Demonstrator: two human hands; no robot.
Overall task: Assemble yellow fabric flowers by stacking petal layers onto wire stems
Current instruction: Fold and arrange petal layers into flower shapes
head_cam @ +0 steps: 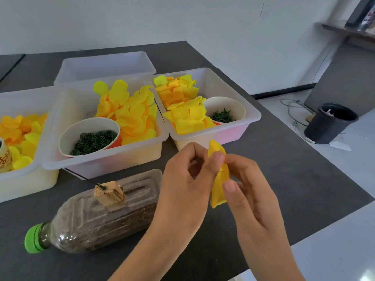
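Both my hands hold one yellow fabric petal piece (218, 179) upright above the dark table. My left hand (182, 179) pinches its upper part with thumb and fingers. My right hand (249, 189) pinches its lower middle. A thin wire stem (81, 176) with a green tip lies across a small wooden block (109, 192) fixed on top of a lying plastic bottle (97, 218), left of my hands. Three white bins hold loose yellow petals: the left bin (26, 179), the middle bin (105, 159) and the right bin (229, 132).
A paper cup of green rings (89, 136) sits in the middle bin, and a cup of green leaf pieces (224, 110) in the right bin. An upturned white tub (105, 65) stands behind. The table edge (304, 238) runs close on the right. A black waste bin (330, 122) is on the floor.
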